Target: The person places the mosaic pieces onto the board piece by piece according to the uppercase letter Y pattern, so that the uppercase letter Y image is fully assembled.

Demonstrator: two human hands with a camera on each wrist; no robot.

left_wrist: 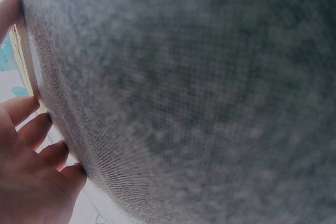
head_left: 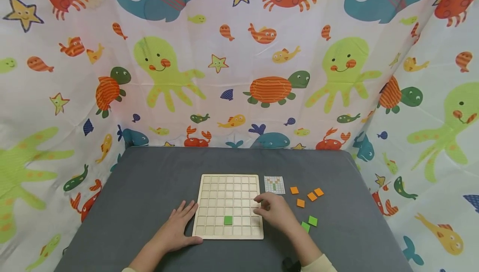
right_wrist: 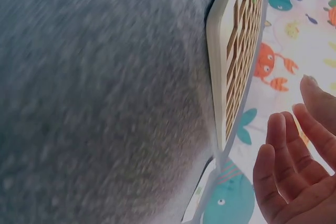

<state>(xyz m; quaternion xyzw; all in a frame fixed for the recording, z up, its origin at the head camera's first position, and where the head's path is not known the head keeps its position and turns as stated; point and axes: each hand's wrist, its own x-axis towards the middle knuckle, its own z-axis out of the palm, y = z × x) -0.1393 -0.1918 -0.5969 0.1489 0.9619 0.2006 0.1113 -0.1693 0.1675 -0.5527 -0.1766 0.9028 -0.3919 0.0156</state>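
Table (head_left: 161,180): grey cloth top; some drag under things, prob.

Grid board (head_left: 239,199): mid-table, well in from far edge, btwn L & R edges. Looks like wood, so stiff, fairly light, could slide if nudged; best held by outer rim, e.g. near-L corner.

L hand (head_left: 179,230): fingers spread, touching board's L rim, thumb at near-L corner; steadying, not clamped.

R hand (head_left: 275,209): over board's R rim, thumb & fingers apart, nothing btwn them.

Pattern card (head_left: 274,184): just off board's far-R corner; thin, prob. bendy, lift by edge.

Tiles: one green tile (head_left: 228,220) in board, 2nd row from near rim; four orange tiles (head_left: 300,203) & two loose green tiles (head_left: 312,221) toward table's R edge. Light, stiff, prob. smooth; pinch by opp. edges.
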